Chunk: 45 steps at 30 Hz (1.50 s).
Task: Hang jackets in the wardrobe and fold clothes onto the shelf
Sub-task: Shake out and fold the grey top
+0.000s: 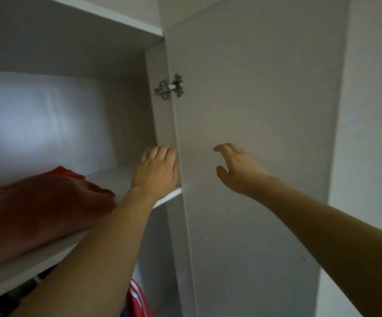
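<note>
1. White wardrobe (pixel 125 72): door (pixel 254 110) swung open; folded red garment (pixel 36 211) lies on shelf (pixel 121 179).
2. Left hand (pixel 156 168) relaxed above shelf, holding nothing.
3. Right hand (pixel 238 165) loosely spread near door, empty.

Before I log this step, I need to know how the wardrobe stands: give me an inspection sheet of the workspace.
Surface: white wardrobe shelf, bare at its right end.
Job's things: folded red garment lies on the shelf's left part; a red garment with white stripes shows below the shelf, mostly hidden.
Clutter: dark shapes under the shelf at lower left, too dim to identify.
Grippers: left hand over the shelf's right end, fingers relaxed, holding nothing; right hand spread open in front of the open door, contact unclear.
Cables: nothing seen.
Surroundings: metal hinge joins door and side panel; another shelf edge above; pale wall at right.
</note>
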{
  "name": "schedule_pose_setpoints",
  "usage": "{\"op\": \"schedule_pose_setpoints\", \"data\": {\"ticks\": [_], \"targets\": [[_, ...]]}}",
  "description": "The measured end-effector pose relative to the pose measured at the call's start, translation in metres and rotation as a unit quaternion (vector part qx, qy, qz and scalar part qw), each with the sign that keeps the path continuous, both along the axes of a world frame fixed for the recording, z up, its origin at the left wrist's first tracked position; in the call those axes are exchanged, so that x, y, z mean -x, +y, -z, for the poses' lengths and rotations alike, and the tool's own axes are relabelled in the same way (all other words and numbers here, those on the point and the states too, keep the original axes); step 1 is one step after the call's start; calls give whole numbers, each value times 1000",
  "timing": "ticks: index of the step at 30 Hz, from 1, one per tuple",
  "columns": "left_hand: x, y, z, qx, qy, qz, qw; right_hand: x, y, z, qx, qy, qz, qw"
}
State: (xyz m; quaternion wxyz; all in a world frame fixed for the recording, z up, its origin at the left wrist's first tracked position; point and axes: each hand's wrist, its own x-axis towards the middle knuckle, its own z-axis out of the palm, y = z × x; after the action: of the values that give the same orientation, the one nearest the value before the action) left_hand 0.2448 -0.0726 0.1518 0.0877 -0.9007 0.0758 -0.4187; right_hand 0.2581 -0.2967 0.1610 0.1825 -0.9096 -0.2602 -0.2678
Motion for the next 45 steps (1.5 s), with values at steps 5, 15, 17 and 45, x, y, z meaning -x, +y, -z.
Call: {"op": "schedule_pose_setpoints", "data": {"ticks": [5,15,17,45], "targets": [[18,-119,43,-31,19,168,985,66,-128,31,8,-4,115,993],[122,-364,92,-75,102,331,935,250,-340,103,1,70,297,952],[162,-426,102,-60,114,348,929,306,-402,117,-10,77,334,939],[669,-1159,311,-137,352,463,802,901,-1099,290,-139,320,555,755]]}}
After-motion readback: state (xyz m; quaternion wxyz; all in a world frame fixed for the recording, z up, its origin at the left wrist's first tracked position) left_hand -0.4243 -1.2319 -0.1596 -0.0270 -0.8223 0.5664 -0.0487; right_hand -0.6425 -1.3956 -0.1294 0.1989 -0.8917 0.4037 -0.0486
